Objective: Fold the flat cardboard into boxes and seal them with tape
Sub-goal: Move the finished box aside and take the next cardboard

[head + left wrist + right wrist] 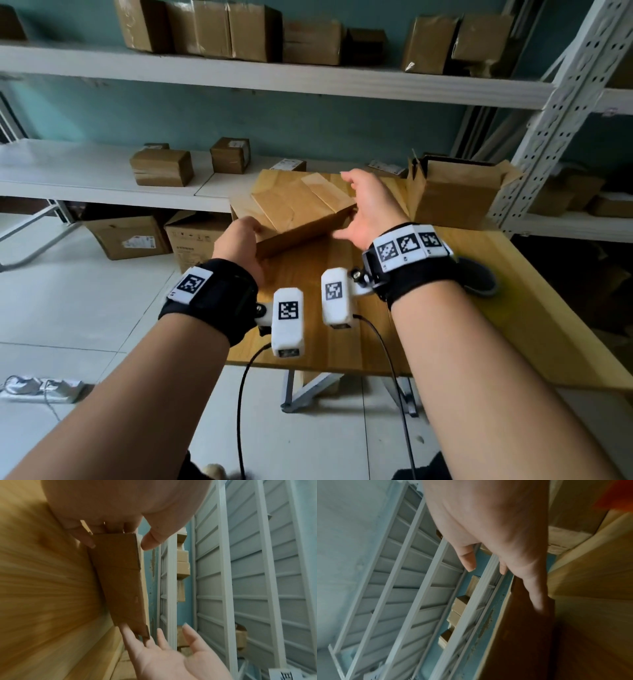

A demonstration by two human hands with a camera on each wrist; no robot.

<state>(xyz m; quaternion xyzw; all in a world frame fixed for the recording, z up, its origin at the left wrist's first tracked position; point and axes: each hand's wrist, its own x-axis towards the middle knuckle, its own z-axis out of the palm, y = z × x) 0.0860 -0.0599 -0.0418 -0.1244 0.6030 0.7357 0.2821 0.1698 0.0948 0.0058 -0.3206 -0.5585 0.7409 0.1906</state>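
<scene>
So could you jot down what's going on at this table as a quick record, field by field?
Box in work: folded cardboard box lying on the wooden table
Left hand: grips the box's near left corner
Right hand: open, fingers spread at the box's right end
Also on table: open-topped cardboard box at far right; tape roll behind the right wrist
Background: shelves with sealed boxes

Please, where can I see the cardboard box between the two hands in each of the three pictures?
Head: the cardboard box lies at centre, on the far part of the wooden table.
Left wrist: box at centre, running from the top down.
Right wrist: box is the dark brown face at lower right.
Shared landmark: the white shelf rack.
</scene>
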